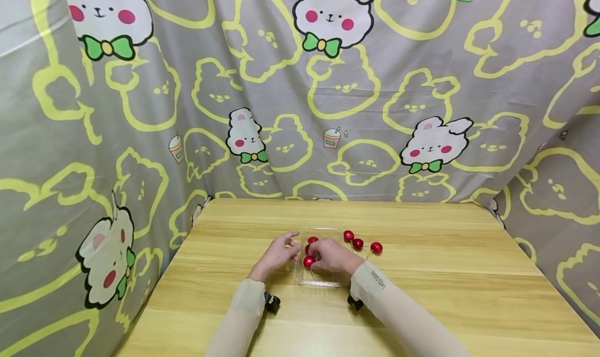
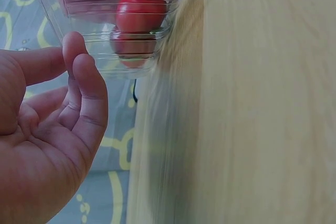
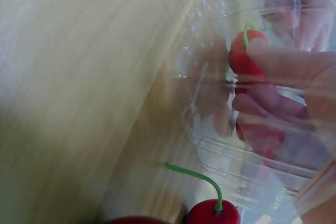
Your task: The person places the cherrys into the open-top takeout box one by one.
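A clear plastic box point(image 1: 321, 283) sits on the table with several red cherries inside. My right hand point(image 1: 332, 255) reaches into it, thumb and fingers pinching the cherry point(image 1: 308, 262) nearest me, whose green stem shows in both wrist views. Behind that one lie another cherry point(image 1: 312, 240) and one partly hidden by the fingers. Just outside the left wall, my left hand point(image 1: 279, 252) has loosely bent fingers point(image 2: 89, 85), their tips close by the box corner and nothing held between them. Through the plastic, the right wrist view shows the thumb against the cherry point(image 3: 242, 59).
Right of the box lie three loose cherries with stems: one cherry point(image 1: 348, 236) beside its back corner, a second point(image 1: 358, 243) close by, and a third point(image 1: 376, 247) farther right. A patterned grey curtain point(image 1: 290, 102) hangs behind and left of the wooden table point(image 1: 445, 273).
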A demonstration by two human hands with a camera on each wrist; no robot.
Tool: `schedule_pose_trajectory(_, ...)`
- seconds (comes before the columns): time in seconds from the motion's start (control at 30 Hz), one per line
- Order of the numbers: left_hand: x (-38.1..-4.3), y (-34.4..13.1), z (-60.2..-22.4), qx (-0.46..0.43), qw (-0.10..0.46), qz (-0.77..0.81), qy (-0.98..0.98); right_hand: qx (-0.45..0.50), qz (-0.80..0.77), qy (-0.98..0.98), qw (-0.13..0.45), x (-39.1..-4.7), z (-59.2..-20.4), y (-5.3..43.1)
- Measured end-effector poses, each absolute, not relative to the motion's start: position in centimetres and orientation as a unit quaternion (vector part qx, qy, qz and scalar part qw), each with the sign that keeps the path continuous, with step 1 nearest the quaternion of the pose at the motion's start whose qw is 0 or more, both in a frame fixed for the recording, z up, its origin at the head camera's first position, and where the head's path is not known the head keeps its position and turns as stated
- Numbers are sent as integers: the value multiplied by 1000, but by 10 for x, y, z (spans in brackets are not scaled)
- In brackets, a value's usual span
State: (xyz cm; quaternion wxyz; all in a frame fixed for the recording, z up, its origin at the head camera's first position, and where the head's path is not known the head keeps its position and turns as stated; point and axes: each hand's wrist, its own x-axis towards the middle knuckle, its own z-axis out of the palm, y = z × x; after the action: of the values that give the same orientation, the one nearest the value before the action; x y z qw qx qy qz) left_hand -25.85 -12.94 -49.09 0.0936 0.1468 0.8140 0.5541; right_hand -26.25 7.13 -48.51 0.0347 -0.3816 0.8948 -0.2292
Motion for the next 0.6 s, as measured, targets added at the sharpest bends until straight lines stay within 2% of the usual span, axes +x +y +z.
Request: schedule_pose_trajectory(0.6, -261, -131, -495, 142, 94, 563, 808, -375, -240, 894, 44, -261, -479, 76)
